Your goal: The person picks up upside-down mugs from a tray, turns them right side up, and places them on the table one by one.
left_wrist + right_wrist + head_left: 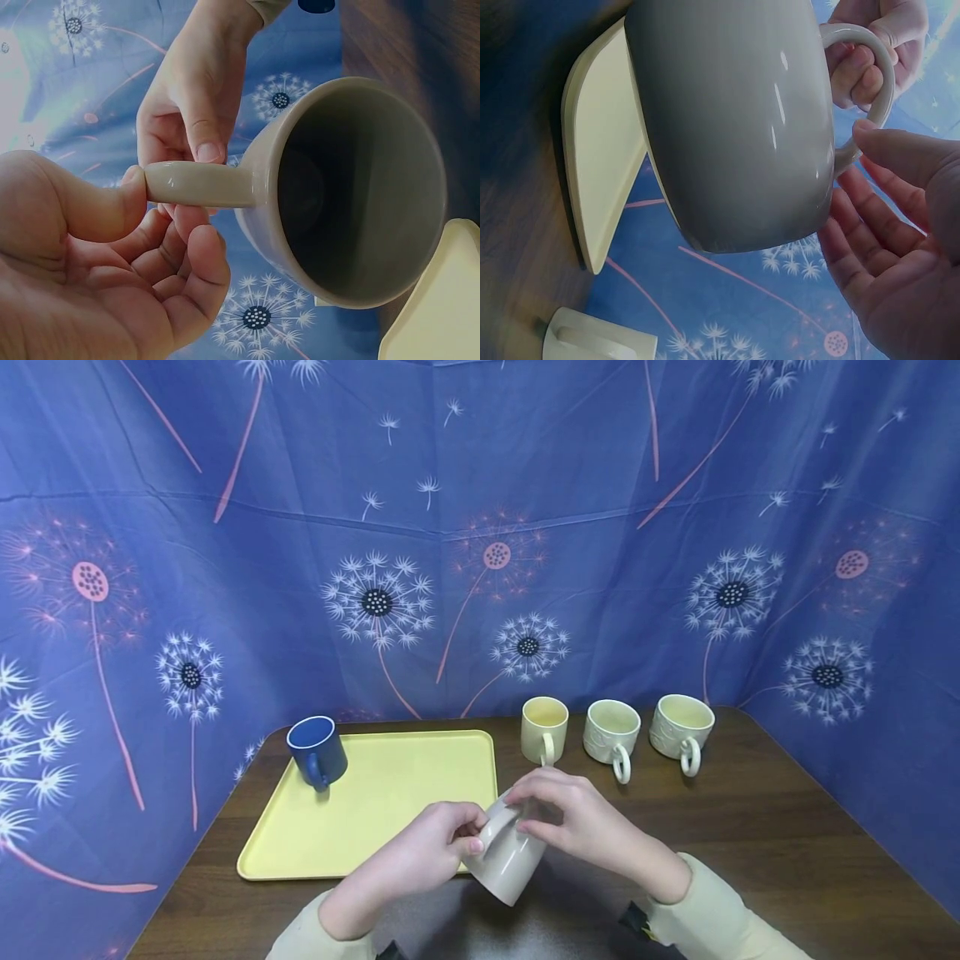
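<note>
A glossy off-white mug (513, 864) is held tilted above the table near its front. My left hand (431, 852) pinches the mug's handle (199, 184) between thumb and fingers. With thumb on the handle's other end and fingertips against the mug's body near its base, my right hand (577, 818) holds it too. The left wrist view looks into the mug's dark inside, where I see no contents. The right wrist view shows its plain side wall. Behind the hands lies a yellow tray (390, 810), with a blue mug (318, 752) standing at its far left corner.
To the tray's right, a pale yellow mug (543, 731) and two cream mugs with raised patterns, one in the middle (603, 739) and one on the right (675, 735), stand upright along the back. A blue dandelion-print cloth (480, 468) rises behind the dark wooden table (787, 860).
</note>
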### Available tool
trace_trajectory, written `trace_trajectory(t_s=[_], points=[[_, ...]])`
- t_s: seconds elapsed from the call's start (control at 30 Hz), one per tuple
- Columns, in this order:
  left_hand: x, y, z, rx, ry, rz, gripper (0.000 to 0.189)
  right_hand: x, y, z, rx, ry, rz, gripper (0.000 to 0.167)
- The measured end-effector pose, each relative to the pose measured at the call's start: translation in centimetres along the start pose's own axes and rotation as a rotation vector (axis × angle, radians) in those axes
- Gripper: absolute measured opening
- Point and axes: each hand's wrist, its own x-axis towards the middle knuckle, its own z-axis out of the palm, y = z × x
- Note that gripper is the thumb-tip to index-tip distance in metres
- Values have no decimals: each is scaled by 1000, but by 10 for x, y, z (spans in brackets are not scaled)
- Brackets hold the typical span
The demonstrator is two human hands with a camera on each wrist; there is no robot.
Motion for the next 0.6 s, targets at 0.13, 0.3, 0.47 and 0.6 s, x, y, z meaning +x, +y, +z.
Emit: trace_trajectory(t_s=[0.13, 0.3, 0.47, 0.6], points=[[-1, 1, 1, 9, -21, 18, 6, 0, 0, 2, -2, -10, -13, 33], [-1, 2, 1, 16, -48, 36, 6, 0, 0, 3, 3, -32, -48, 32], [0, 3, 1, 27, -57, 28, 7, -2, 0, 2, 29, -55, -56, 27], [1, 4, 1, 27, -62, 11, 7, -3, 0, 1, 36, -54, -56, 25]])
